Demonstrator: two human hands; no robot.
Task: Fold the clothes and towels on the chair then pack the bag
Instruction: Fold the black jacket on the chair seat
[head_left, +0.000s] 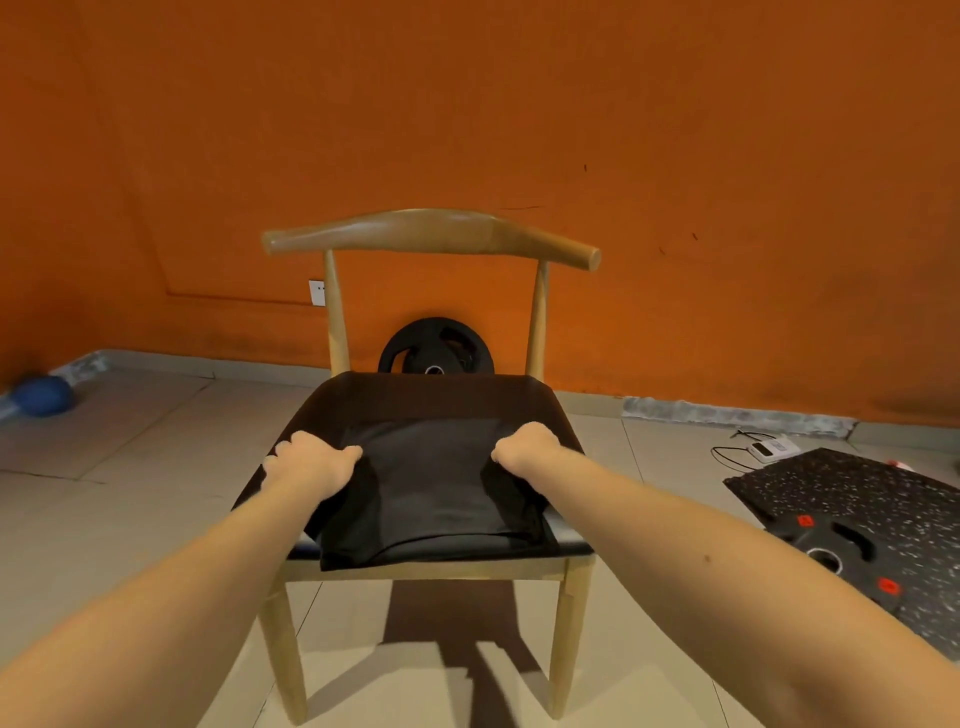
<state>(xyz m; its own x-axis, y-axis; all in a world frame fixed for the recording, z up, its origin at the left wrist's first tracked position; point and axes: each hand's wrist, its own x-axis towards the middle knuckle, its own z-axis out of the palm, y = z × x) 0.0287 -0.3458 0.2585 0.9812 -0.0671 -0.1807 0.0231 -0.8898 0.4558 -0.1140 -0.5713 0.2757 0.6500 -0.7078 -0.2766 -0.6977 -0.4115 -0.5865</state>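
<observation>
Both hands were on one black garment (431, 488) lying across the seat of a wooden chair (431, 234). The left hand (311, 462) gripped its left corner and the right hand (527, 448) its right corner. On each hand the fingers (298, 441) were curled knuckles-up with cloth bunched under them, so the fingertips themselves were hidden.

The held edge ran side to side between the two fists. From the fingers the garment stretched back toward the person, its near hem drooping just over the seat's front rail. Past the knuckles, toward the chair back, lay a darker surface. Whether that was bare seat or more cloth could not be told.

Neither hand was nearer, as they sat level with one corner each. The coming fold would probably carry that held edge along the garment's near-far line.

By count there was one garment, one chair, and no towel that could be made out. No bag was in view. There were two weight plates, one (436, 345) beyond the fingers behind the chair and one (831, 551) off to the right on a speckled rubber mat (857, 488).
</observation>
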